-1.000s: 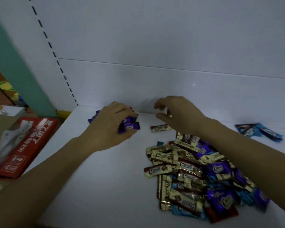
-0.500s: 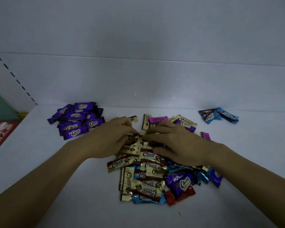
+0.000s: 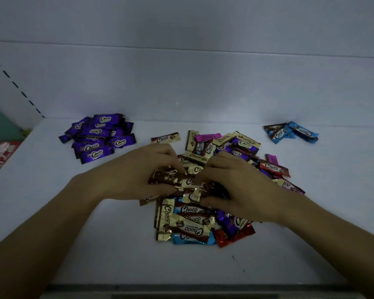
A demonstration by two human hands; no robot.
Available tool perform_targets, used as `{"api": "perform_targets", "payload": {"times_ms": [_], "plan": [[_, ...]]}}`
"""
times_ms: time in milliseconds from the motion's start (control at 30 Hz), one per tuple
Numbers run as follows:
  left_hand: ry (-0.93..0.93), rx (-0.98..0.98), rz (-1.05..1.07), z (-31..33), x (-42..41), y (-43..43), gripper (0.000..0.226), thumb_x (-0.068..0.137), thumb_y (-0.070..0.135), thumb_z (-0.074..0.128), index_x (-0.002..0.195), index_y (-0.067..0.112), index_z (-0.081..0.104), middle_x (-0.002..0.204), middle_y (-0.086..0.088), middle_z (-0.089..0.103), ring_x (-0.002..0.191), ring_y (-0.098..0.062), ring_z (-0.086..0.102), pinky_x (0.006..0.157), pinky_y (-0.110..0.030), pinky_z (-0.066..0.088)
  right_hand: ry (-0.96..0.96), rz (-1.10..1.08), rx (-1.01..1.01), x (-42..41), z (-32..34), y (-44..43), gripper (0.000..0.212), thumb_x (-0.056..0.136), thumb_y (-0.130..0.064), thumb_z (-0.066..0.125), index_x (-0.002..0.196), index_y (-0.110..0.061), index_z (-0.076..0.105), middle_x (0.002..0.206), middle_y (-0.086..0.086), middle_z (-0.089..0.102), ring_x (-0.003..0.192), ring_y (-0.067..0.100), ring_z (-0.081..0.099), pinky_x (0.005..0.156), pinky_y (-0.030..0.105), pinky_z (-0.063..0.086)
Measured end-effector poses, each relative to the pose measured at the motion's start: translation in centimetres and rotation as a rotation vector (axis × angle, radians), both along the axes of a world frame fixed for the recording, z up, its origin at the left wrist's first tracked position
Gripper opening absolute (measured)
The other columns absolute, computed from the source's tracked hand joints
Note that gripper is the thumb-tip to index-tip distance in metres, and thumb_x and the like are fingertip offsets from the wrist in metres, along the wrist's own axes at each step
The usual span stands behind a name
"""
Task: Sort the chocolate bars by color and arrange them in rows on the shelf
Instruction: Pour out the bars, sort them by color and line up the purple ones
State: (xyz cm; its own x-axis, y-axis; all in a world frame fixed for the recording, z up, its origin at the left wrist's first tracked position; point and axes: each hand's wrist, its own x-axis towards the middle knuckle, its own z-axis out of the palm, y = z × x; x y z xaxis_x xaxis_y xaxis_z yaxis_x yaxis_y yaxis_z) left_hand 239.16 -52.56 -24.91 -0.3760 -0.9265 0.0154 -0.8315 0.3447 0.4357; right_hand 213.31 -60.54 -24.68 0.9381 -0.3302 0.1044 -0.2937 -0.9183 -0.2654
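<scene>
a white shelf runs back to a white wall with a slanting row of dark slots at the left. a mixed pile of choco bars lies mid-shelf, its bars pointing every way, some left-right, some front-back. both hands are on it: the left hand has its fingers clamped on a brown bar whose long axis runs left-right; the right hand has its fingers curled, pinching a gold bar just below that one. one lone bar lies left-right just behind the left hand. a purple heap sits back left, overlapping too much to count. three blue bars lie back right. two pink bars and two red bars show in the pile. a red box stands off the shelf's left edge.
</scene>
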Motion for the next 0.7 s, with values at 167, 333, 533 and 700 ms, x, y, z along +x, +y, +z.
{"api": "perform_targets", "payload": {"times_ms": [167,333,533,700], "plan": [[0.035,0.007,0.032,0.3,0.7,-0.1,0.041,0.083,0.041,0.074,0.122,0.038,0.063,0.103,0.020,0.060,0.095,-0.002,0.059,0.081,-0.024,0.052,-0.026,-0.075,-0.032,0.7,0.2,-0.3,0.045,0.088,-0.058,0.059,0.120,-0.027,0.065,0.098,-0.011,0.056,0.093,0.008,0.047,0.079,0.034,0.049],[0.085,-0.003,0.049,0.5,1.0,0.2,0.035,0.083,0.040,0.073,0.118,0.034,0.067,0.096,0.022,0.064,0.091,0.001,0.061,0.078,-0.019,0.050,-0.011,-0.050,-0.002,1.2,0.4,0.1,0.032,0.088,-0.056,0.059,0.102,-0.028,0.068,0.092,-0.012,0.055,0.089,0.007,0.046,0.077,0.031,0.048],[0.211,-0.030,0.136,0.7,1.0,0.0,0.033,0.086,0.028,0.072,0.118,0.034,0.067,0.099,0.022,0.067,0.095,-0.003,0.064,0.072,-0.017,0.051,-0.120,-0.142,0.331,0.6,2.0,-0.6,0.011,0.087,-0.037,0.072,0.091,-0.030,0.065,0.089,-0.017,0.061,0.090,0.004,0.056,0.077,0.016,0.045],[0.347,-0.052,0.299,1.4,0.7,-1.4,0.028,0.091,0.011,0.066,0.112,0.029,0.070,0.096,0.017,0.072,0.091,0.000,0.067,0.077,-0.019,0.055,-0.221,-0.214,0.605,0.8,3.4,-2.4,0.007,0.089,-0.018,0.073,0.084,-0.021,0.067,0.081,-0.010,0.069,0.079,0.005,0.064,0.071,0.014,0.045]]}}
